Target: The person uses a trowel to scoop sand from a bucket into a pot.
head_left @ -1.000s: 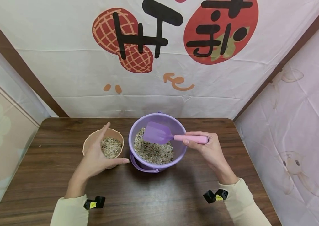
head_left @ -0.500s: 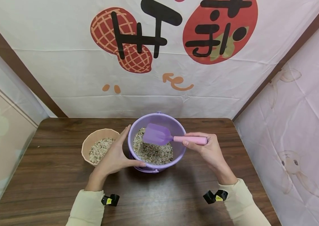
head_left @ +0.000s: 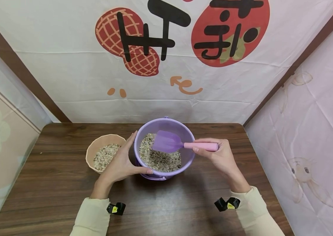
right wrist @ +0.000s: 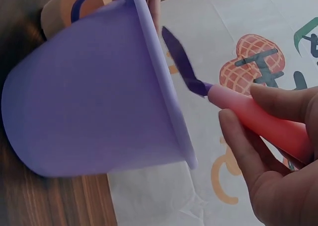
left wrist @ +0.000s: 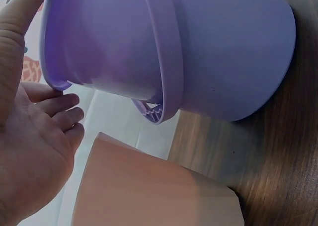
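Observation:
My right hand [head_left: 217, 155] grips the pink handle of a small toy shovel [head_left: 167, 141] between thumb and fingers. Its translucent purple blade hangs over the purple bucket [head_left: 164, 122], above the rim in the right wrist view, and I see no grains on it. Coarse sand or fine gravel [head_left: 161, 160] covers the bucket's bottom. At the bucket's left side, my left hand [head_left: 119, 165] is spread, thumb and index finger touching the rim. The left wrist view shows its other fingers [left wrist: 64, 119] lightly bent, off the bucket wall.
Left of the bucket stands a peach faceted bowl [head_left: 94, 147] with similar grains [head_left: 104, 157], partly hidden by my left hand. The bucket's handle [left wrist: 169, 52] hangs down its side. Behind the wooden table [head_left: 160, 209] hangs a printed white cloth [head_left: 75, 78].
My left hand has moved right, from over the peach bowl to the bucket's rim. The shovel stays above the bucket, shifting slightly right and towards me.

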`<state>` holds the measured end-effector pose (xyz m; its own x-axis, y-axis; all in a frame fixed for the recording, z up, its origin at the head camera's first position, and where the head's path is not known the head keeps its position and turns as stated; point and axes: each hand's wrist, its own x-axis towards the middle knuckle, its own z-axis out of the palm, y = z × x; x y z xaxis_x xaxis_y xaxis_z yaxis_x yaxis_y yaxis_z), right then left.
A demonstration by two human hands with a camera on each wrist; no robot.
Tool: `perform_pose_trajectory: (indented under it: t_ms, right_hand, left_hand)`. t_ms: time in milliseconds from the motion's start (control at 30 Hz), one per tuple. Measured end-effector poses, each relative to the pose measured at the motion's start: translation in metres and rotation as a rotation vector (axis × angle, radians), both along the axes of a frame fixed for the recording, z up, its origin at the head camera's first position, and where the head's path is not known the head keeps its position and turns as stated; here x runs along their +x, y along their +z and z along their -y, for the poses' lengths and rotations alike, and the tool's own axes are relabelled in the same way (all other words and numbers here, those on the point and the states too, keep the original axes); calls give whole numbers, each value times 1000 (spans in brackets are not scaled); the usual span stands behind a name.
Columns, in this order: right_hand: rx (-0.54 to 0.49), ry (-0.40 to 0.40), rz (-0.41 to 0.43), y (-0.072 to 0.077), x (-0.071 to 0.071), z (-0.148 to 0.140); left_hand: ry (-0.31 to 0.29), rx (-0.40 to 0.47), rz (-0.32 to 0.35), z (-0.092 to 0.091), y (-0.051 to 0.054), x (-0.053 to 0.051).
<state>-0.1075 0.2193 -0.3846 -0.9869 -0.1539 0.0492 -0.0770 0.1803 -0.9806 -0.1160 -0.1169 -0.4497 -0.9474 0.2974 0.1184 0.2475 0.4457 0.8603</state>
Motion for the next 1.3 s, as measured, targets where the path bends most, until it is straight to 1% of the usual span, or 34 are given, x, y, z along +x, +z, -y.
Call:
perform_pose_trajectory:
  t_ms: [133, 167, 267, 400, 567, 733, 900, 1000, 1100, 1200, 1300]
  right_hand:
    - [118, 12, -48, 0, -2, -3]
    - [146, 12, -52, 0, -3, -3]
    - [210, 36, -44, 1, -4, -4]
    - [310, 75, -55, 3, -5, -3]
    - [387, 123, -86, 9, -7, 0]
    - [485, 132, -91, 16, -8, 8]
    - [577, 142, -119, 17, -9, 19]
    - [600, 144, -136, 16, -10, 24]
    - [592, 144, -138, 14, -11, 26]
    - [549, 142, -128, 11, -13, 27]
    - [494, 136, -93, 8, -14, 28]
  left_hand:
    - [1, -7, 1, 0, 0, 0]
    - [1, -7, 3, 0, 0, 0]
    - [1, -9, 7, 0, 0, 0]
    - [3, -18, 9, 0, 1, 0]
    - [8, -24, 7, 0, 1, 1]
    - [4, -16, 7, 0, 1, 1]
    - [-1, -8, 6, -1, 1, 0]
    - [-1, -3, 6, -1, 1, 0]
    - [-1, -5, 6, -1, 1, 0]
    - [0, -8, 9, -1, 1, 0]
    - [3, -10, 13, 0, 1, 0]
